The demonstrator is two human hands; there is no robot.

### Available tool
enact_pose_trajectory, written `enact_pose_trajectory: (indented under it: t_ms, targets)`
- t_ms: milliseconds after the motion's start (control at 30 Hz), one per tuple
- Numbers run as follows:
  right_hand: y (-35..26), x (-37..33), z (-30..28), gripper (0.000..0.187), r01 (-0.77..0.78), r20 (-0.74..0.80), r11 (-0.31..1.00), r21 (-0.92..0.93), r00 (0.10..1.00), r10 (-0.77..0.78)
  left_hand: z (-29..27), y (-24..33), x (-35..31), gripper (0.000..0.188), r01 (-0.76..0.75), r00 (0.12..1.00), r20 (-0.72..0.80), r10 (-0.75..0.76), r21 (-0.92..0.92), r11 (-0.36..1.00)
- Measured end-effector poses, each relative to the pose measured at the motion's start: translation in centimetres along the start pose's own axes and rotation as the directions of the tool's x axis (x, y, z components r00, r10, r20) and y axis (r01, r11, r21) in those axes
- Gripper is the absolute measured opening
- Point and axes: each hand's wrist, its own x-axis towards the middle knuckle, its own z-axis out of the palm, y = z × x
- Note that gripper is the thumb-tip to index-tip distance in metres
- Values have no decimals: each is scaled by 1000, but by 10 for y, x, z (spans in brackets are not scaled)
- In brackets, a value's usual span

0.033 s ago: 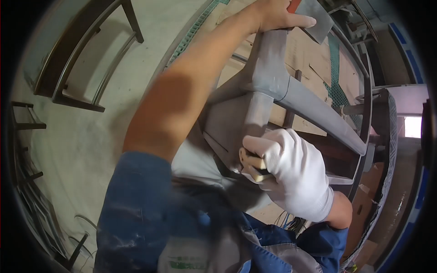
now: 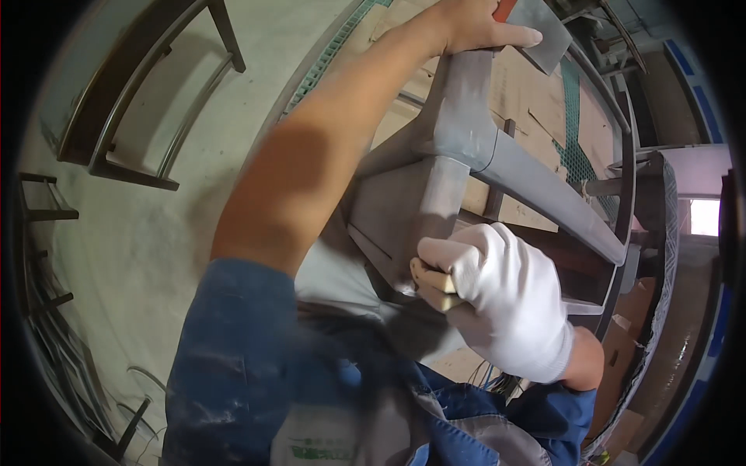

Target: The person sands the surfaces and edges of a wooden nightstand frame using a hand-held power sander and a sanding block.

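Observation:
A grey wooden furniture frame (image 2: 458,132), perhaps part of a chair, stands tilted in front of me, its posts and rail meeting at a rounded joint. At the top, my left hand (image 2: 470,27) is closed by a post's upper end, gripping a tool with a red handle (image 2: 503,11) and a flat grey blade (image 2: 546,43), like a scraper. The left thumb lies outstretched toward the blade. My right hand (image 2: 501,299), in a white glove with beige fingertips, is curled against the lower part of the post. Whatever its fingers hold is hidden.
Flattened cardboard (image 2: 513,89) and green mesh (image 2: 573,116) lie beneath the frame. A dark wooden frame (image 2: 113,116) rests on the floor at left, near several thin dark pieces (image 2: 74,380). Cables (image 2: 491,378) lie below my right hand.
My right hand has shifted slightly right and down, and its fingers have drawn closer together. My left hand and the furniture frame look almost the same.

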Motion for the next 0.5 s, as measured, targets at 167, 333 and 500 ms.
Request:
enact_pose_trajectory:
  t_ms: [167,333,500]
  targets:
    - [8,18,-17,32,-96,110,957,275,992,68,4,5,-8,48,-163,979,-136,150,-89,983]
    - [7,21,-9,30,-99,76,979,179,993,86,3,5,-5,50,-73,994,-85,71,-25,997]
    - [7,30,-7,26,-53,169,980,191,985,20,2,1,-12,51,38,994,-105,-38,-6,999]
